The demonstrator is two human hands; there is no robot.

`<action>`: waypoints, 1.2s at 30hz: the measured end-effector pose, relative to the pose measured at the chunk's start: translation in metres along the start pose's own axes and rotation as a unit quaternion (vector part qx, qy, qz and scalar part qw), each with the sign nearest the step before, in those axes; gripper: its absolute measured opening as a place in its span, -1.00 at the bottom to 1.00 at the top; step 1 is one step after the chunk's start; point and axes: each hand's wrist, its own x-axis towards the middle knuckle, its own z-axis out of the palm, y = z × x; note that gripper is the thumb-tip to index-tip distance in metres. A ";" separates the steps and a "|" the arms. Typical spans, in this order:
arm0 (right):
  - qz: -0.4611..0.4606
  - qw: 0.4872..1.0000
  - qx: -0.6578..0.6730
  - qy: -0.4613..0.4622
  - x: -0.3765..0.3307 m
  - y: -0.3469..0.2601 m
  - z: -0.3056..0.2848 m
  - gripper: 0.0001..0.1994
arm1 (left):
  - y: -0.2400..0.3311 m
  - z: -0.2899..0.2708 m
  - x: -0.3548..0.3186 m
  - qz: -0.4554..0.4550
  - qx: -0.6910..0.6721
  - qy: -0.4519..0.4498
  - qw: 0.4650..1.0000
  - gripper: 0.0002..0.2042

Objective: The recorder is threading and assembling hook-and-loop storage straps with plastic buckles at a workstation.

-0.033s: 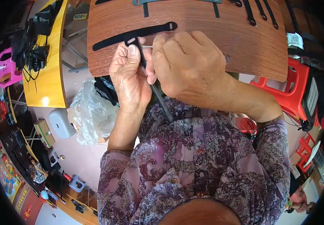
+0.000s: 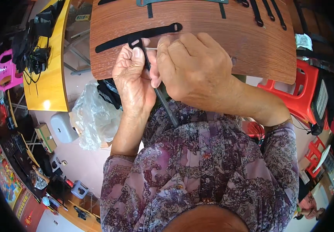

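The brown desk (image 2: 259, 54) spreads out beyond both grips, and the person works right at its near edge, presumably so the straps lie within easy reach. Well off to the left grip's own side I can see a yellow desk (image 2: 55, 83) with black cables (image 2: 39, 58) heaped on it; a red stool (image 2: 290, 96) stands out past the right grip. Nearer, a clear plastic bag (image 2: 91, 123) sits left of the left wrist.

The right grip (image 2: 198, 63) is curled up tight, knuckles upward, closed on something slim. The left grip (image 2: 132, 73) faces it palm up, its thumb pressed down on a strap, I'd guess to keep that end from twisting.

Another black strap (image 2: 151, 31) lies flat on the desk just beyond the left grip, while more straps (image 2: 257, 13) sit in a row farther out, past the right grip, their slotted ends all facing this way. The held strap (image 2: 167, 110) shows its slotted head above the left thumb, its tail slanting down between the wrists toward the shirt, probably left loose to be out of the way. Smallest of all, a thin pale rod (image 2: 150, 48) bridges the gap from right grip to left; its tip I can't make out
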 end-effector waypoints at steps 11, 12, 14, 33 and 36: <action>0.050 0.997 0.006 0.052 -0.012 -0.001 0.002 -0.89 | -0.014 0.013 -0.010 0.022 0.005 0.007 1.000 -0.77; 0.062 0.997 0.011 0.045 -0.012 -0.002 0.001 -0.89 | -0.015 0.012 -0.011 0.022 0.005 0.007 1.000 -0.77; 0.075 0.996 0.016 0.039 -0.013 -0.004 0.001 -0.89 | -0.017 0.010 -0.011 0.031 0.048 0.011 0.998 -0.77; 0.094 0.995 0.038 -0.018 -0.018 -0.004 0.002 -0.83 | -0.023 0.011 -0.009 0.091 0.166 0.045 0.981 -0.79; 0.134 0.986 0.092 0.028 -0.024 0.003 0.010 -0.84 | -0.003 0.003 -0.002 -0.038 0.066 -0.039 0.996 -0.83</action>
